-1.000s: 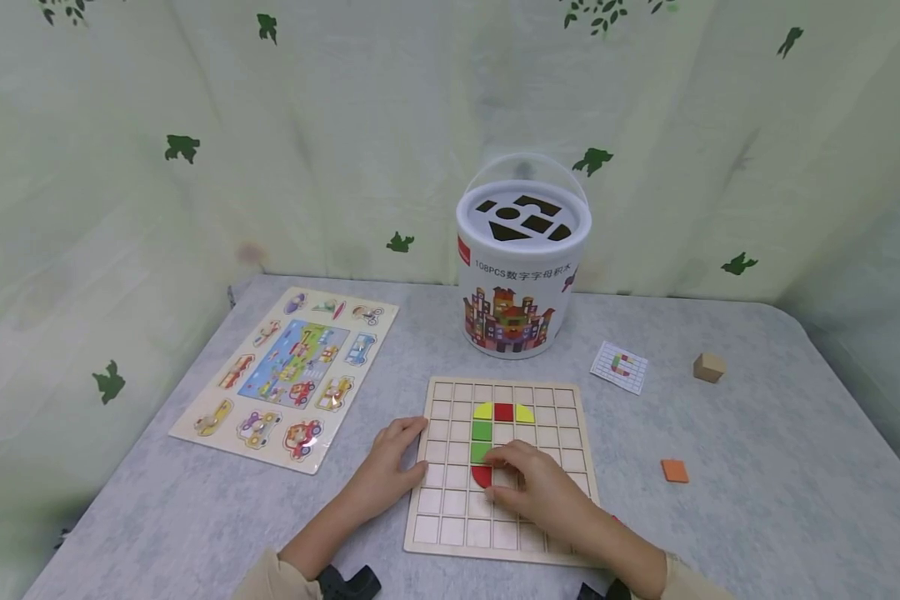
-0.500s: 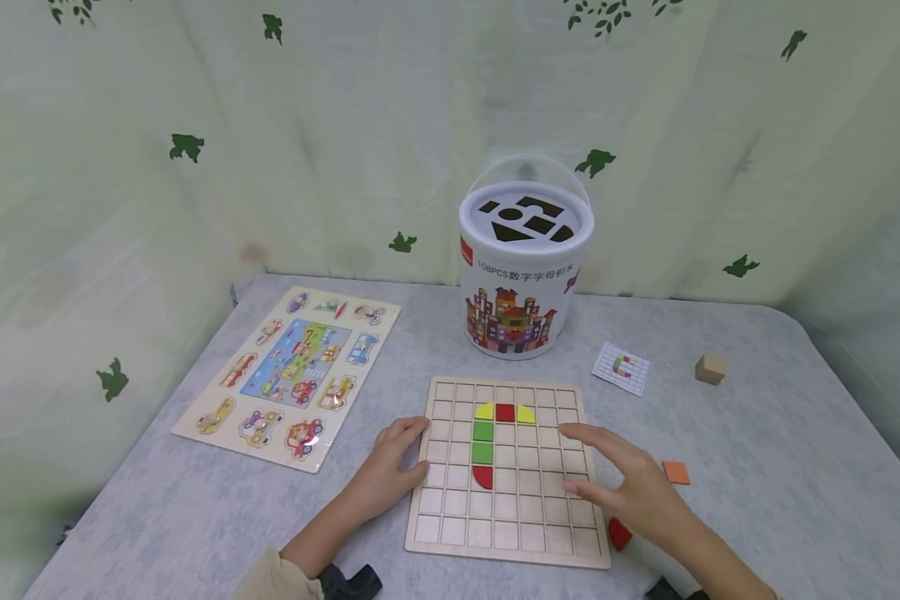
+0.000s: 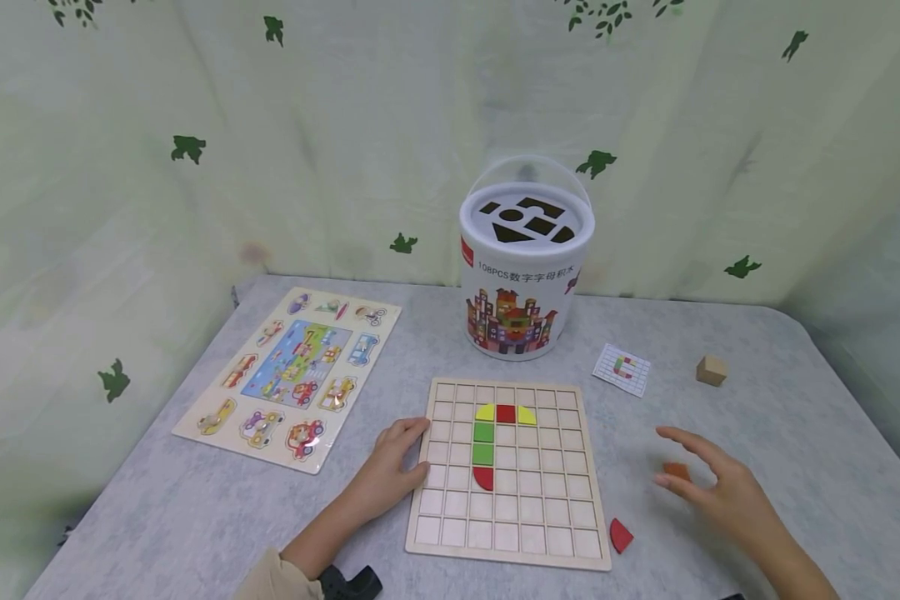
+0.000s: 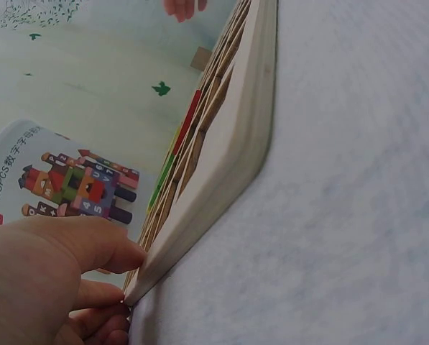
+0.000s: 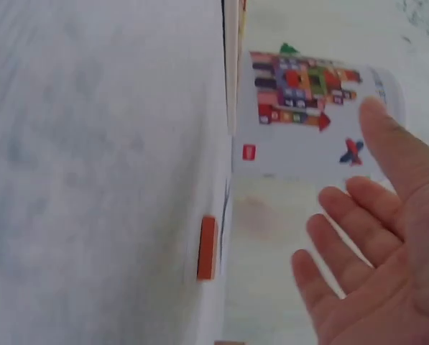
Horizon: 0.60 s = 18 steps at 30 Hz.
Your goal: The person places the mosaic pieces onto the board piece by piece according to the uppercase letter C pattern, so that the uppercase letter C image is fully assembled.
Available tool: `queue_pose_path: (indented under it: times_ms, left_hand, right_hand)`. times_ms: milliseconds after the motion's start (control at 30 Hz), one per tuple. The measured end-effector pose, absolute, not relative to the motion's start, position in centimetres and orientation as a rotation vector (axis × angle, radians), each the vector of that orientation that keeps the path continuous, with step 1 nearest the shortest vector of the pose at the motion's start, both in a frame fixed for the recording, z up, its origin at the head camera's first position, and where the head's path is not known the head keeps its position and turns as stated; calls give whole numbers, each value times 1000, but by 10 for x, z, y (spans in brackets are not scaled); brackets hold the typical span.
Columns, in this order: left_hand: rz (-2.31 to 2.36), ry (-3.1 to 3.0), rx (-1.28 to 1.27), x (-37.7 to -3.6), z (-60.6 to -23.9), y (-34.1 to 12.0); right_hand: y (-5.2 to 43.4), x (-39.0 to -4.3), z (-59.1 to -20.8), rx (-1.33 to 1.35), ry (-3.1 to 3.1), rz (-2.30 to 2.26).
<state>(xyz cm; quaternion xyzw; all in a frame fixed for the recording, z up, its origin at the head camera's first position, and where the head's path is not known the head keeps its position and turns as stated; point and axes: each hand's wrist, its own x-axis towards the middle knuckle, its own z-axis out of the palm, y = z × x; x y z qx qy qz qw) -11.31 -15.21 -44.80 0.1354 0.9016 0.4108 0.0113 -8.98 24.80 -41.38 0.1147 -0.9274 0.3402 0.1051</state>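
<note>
A wooden grid board lies on the grey table. It holds a row of yellow, red and yellow tiles, two green squares under them and a red quarter-round. My left hand rests against the board's left edge, thumb on its rim, holding nothing. My right hand hovers open, fingers spread, just above an orange square tile to the right of the board; the right wrist view shows the orange square tile edge-on and apart from the right hand. A loose red quarter-round lies by the board's near right corner.
A white block bucket stands behind the board. Right of it lie a small pattern card and a wooden cube. A vehicle peg puzzle lies at the left. Leaf-print curtains enclose the table.
My right hand has left the red quarter-round on the board and swung right, off the board, to hover over the orange tile. The left hand has stayed put.
</note>
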Motion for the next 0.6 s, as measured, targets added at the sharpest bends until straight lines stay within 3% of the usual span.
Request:
queue_pose_path:
  times_ms: [267,600]
  left_hand:
    - [1287,2807,407,-113,-447,-151]
    - [1263,2811,403,-112,-446,-151]
  right_hand:
    - [272,-97,-432,183,-2990,1024]
    - [277,-99,-437,287,-3016,889]
